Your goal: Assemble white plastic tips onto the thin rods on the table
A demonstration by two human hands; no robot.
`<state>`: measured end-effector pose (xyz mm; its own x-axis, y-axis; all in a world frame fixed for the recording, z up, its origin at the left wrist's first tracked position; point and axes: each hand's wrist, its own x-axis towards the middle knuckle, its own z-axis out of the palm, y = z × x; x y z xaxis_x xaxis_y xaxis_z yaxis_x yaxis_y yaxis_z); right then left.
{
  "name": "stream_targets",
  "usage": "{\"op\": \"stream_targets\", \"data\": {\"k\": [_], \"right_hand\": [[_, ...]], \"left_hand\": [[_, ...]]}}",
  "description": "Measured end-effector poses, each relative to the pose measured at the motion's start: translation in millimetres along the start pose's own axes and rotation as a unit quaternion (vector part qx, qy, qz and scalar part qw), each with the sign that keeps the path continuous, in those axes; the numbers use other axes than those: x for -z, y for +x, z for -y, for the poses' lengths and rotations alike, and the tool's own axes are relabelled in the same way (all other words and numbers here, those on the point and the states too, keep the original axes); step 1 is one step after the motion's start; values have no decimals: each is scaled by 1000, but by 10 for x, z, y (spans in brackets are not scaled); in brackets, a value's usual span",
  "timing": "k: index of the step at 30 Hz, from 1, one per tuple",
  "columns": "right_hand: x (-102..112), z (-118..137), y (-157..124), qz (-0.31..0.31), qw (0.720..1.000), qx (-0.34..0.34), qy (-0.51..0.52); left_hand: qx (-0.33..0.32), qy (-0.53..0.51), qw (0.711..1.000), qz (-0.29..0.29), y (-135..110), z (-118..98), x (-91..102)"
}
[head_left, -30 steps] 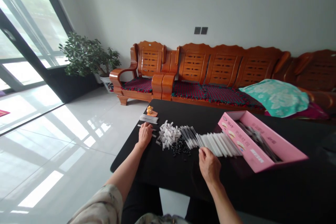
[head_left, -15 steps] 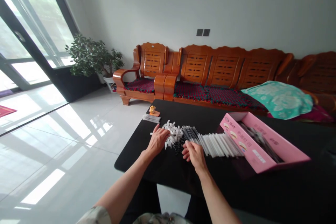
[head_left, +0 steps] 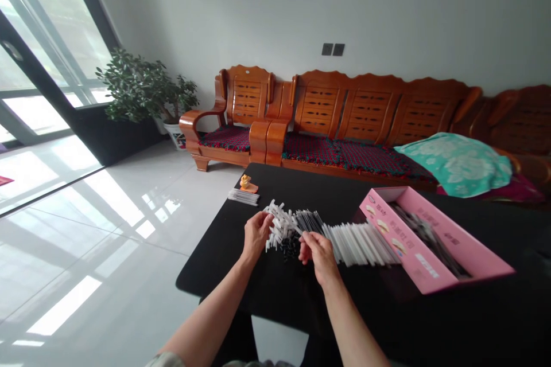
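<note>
Left hand (head_left: 258, 235) raised, right hand (head_left: 317, 255) alongside

L hand (head_left: 257, 235) has moved rt. from its earlier spot and now sits raised against the white plastic parts (head_left: 280, 226). R hand (head_left: 318, 256) has come off the white tubes (head_left: 361, 245) to just beside the black parts (head_left: 290, 246). Grip by either hand: unclear, view blurred.
</note>
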<state>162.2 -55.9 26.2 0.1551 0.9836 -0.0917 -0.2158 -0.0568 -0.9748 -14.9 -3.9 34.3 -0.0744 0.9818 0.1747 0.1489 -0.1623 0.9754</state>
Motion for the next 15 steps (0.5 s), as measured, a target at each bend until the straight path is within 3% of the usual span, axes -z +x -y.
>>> {"op": "stream_targets", "data": {"k": [3,6,10,15], "right_hand": [[-4,19,30,27,1000,0,-5],[-6,2,46,43,999,-27,-11],[4,-40,53,40,997,-63,11],[15,-62,69,60,996,-60,-2]], "left_hand": [[132,-201,968,78,50,69,-136],[171,-308,933,70,69,92,-231],[181,-324,927,51,83,96,-260],[186,-315,929,52,82,131,-261]]}}
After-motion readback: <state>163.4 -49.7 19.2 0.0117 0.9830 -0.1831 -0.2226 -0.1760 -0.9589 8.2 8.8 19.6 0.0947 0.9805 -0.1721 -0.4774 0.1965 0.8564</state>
